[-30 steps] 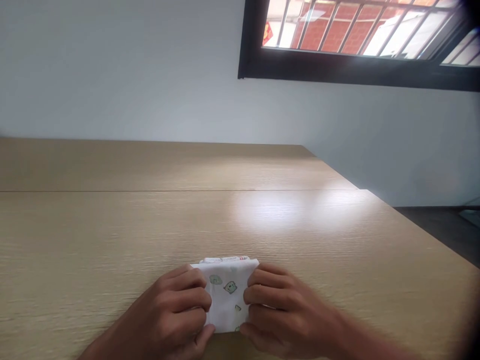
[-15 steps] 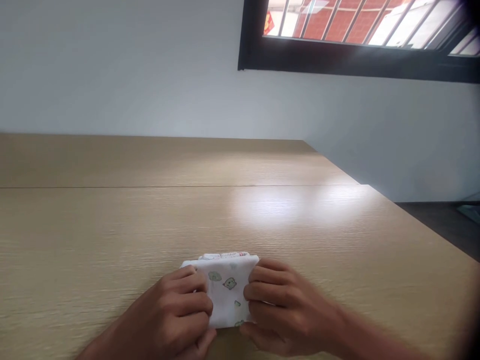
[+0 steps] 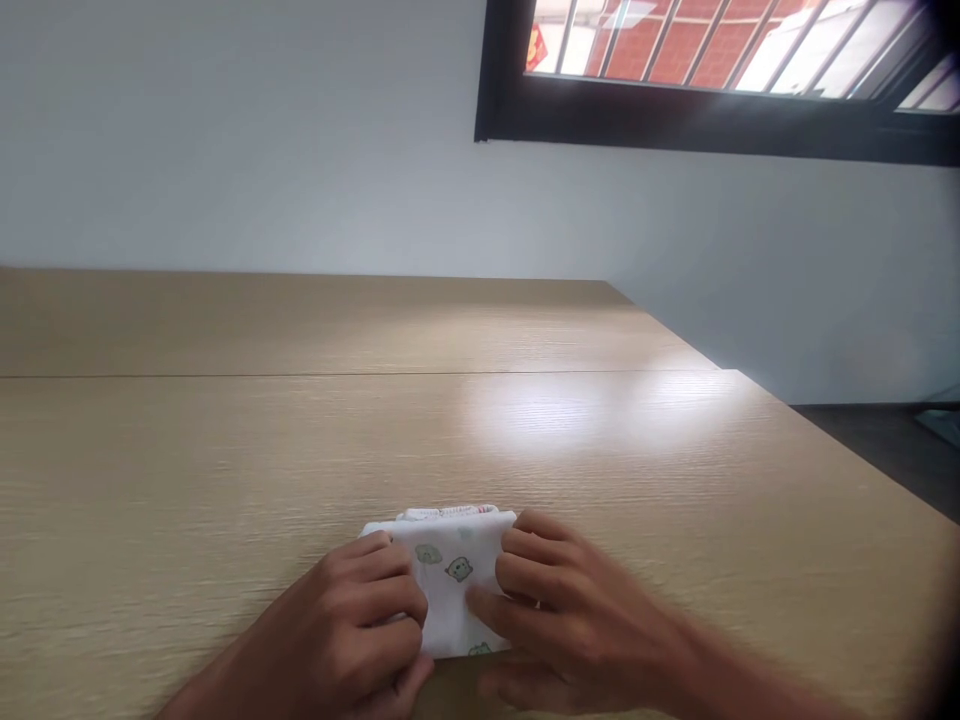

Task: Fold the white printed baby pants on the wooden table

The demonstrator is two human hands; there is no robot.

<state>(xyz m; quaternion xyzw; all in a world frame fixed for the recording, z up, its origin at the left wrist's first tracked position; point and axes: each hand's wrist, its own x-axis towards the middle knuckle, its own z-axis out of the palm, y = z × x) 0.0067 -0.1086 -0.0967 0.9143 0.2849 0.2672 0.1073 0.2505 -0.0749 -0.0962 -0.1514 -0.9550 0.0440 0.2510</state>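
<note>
A small folded white cloth (image 3: 448, 560) with little green printed figures lies on the wooden table (image 3: 300, 450), near its front edge. My left hand (image 3: 352, 625) is curled around the cloth's left side, thumb under the near edge. My right hand (image 3: 570, 620) rests on the right side, its fingers lying over the top of the cloth and pressing it down. The cloth's near part is hidden by both hands.
The table has a seam running across its middle and ends at the right edge, where dark floor (image 3: 885, 450) shows. A white wall stands behind, with a black-framed barred window (image 3: 712, 90) at the upper right.
My right hand's fingers have slid left, further over the top of the cloth. The left hand and the cloth have stayed in place.
</note>
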